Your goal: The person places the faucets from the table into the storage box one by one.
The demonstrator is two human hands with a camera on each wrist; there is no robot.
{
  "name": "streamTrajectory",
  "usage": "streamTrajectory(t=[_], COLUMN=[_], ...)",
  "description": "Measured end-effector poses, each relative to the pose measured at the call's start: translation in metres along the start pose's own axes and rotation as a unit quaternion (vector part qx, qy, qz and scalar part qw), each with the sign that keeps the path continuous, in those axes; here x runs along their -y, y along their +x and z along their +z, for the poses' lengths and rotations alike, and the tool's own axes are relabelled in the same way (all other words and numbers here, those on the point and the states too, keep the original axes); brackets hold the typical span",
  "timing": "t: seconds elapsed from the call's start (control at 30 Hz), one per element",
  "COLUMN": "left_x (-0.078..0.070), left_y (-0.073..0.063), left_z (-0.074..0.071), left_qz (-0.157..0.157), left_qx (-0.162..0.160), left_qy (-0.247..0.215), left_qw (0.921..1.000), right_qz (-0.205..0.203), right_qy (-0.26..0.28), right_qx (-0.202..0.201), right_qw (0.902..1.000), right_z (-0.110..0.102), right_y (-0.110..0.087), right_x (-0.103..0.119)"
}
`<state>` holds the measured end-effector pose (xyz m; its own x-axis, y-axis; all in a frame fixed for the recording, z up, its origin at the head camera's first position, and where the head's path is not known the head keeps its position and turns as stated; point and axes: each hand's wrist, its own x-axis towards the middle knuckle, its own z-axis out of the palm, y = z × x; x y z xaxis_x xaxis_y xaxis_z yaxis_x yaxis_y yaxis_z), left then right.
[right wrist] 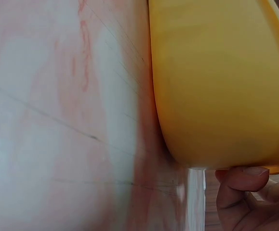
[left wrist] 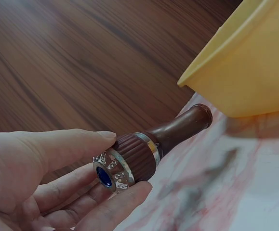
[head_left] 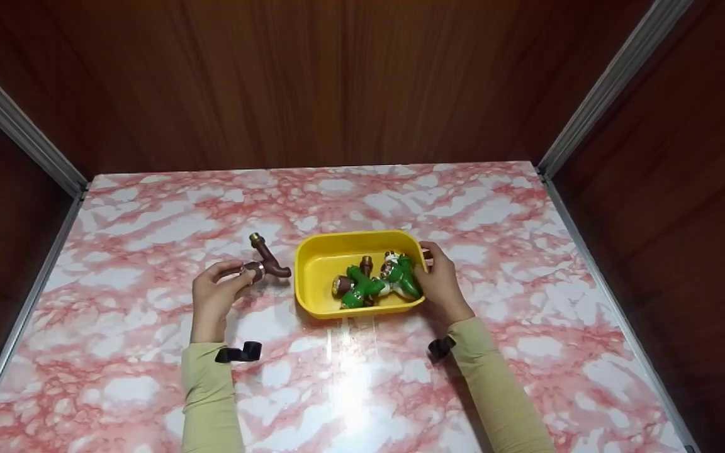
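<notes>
My left hand (head_left: 216,294) pinches a brown tap (head_left: 268,258) by its ribbed knob, left of a yellow tub (head_left: 318,313). In the left wrist view, thumb and fingers hold the knob of the tap (left wrist: 137,156), which has a silver patterned end with a blue centre; its spout points toward the tub (left wrist: 255,72). My right hand (head_left: 443,283) grips the tub's right end. The right wrist view shows the thumb of that hand (right wrist: 245,202) against the tub's outer wall (right wrist: 216,86); the other fingers are partly hidden.
Inside the tub, toward its right side, lie green taps (head_left: 362,289) and a brown tap (head_left: 342,285), overlapping each other. The tub stands on a red-and-white marbled table (head_left: 148,251). Dark wood-grain panels (head_left: 312,82) with metal edge strips (head_left: 614,82) enclose the back and sides.
</notes>
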<state>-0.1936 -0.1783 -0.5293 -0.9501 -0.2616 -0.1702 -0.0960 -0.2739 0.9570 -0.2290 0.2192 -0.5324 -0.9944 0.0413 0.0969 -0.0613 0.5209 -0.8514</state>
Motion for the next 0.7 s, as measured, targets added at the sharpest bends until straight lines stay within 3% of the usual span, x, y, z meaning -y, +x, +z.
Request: streamTrajectory(t=[0.17, 0.47, 0.57, 0.7], left_x=[-0.018, -0.019, -0.028, -0.032], left_y=[-0.012, -0.010, -0.016, -0.016], left_z=[0.010, 0.007, 0.013, 0.014], left_qz=[-0.007, 0.031, 0.025, 0.012], left_qx=[-0.016, -0.003, -0.018, -0.016], left_qy=[0.025, 0.001, 0.023, 0.013], left_qw=[0.9995, 0.9995, 0.9993, 0.9997], right_qz=[-0.002, -0.007, -0.007, -0.008], right_qy=[0.002, -0.007, -0.002, 0.000], right_qx=[-0.003, -0.001, 0.000, -0.002], right_qw=[1.0000, 0.9999, 1.0000, 1.0000], right_z=[0.000, -0.001, 0.000, 0.000], right_y=[0.000, 0.000, 0.001, 0.001], right_x=[0.000, 0.000, 0.000, -0.001])
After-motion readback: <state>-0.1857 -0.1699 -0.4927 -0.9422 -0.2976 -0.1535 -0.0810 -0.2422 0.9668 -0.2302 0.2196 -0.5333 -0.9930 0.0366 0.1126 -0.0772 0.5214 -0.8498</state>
